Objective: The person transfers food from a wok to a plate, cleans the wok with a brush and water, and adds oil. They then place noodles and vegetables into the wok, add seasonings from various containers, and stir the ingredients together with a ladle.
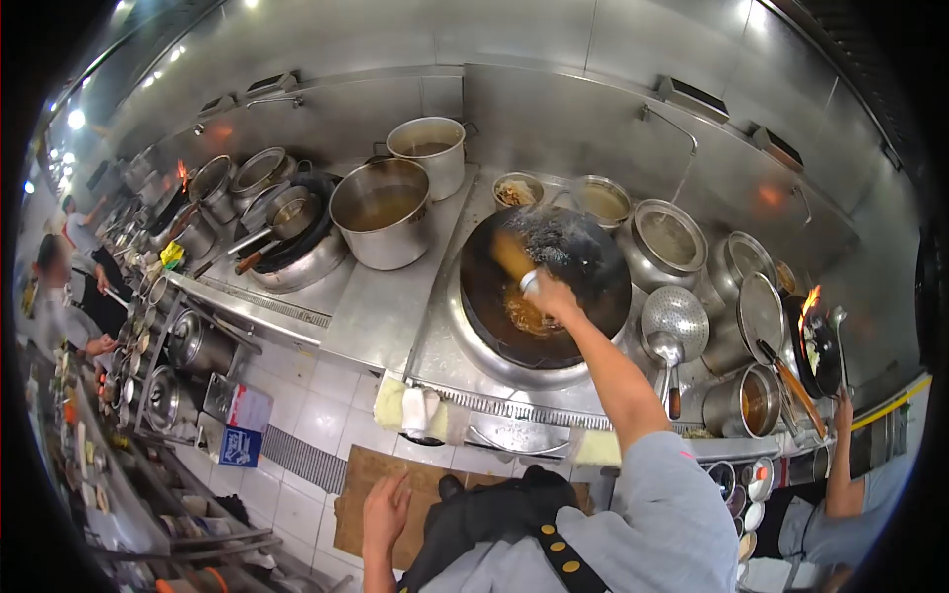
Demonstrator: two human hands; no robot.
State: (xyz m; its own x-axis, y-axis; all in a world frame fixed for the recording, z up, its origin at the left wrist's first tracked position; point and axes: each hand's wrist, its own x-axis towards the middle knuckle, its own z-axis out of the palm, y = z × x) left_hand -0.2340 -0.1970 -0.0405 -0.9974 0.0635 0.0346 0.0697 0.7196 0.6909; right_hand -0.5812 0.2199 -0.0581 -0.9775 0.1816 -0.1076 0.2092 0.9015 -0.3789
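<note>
My right hand is closed around the white-banded end of a tan wok brush, which is smeared by motion. The brush is inside a large black wok on the burner in front of me. Brownish liquid lies in the wok's bottom, and whitish foam or steam shows toward its far side. My left hand hangs low near my body, fingers loosely stretched, holding nothing. Close to the wok's right side lies a perforated strainer with a ladle over its lower part.
Two tall pots stand left of the wok. Lidded pots line its right side. Folded towels hang at the stove's front edge. A co-worker's arm reaches toward a flaming wok at right; other people work far left.
</note>
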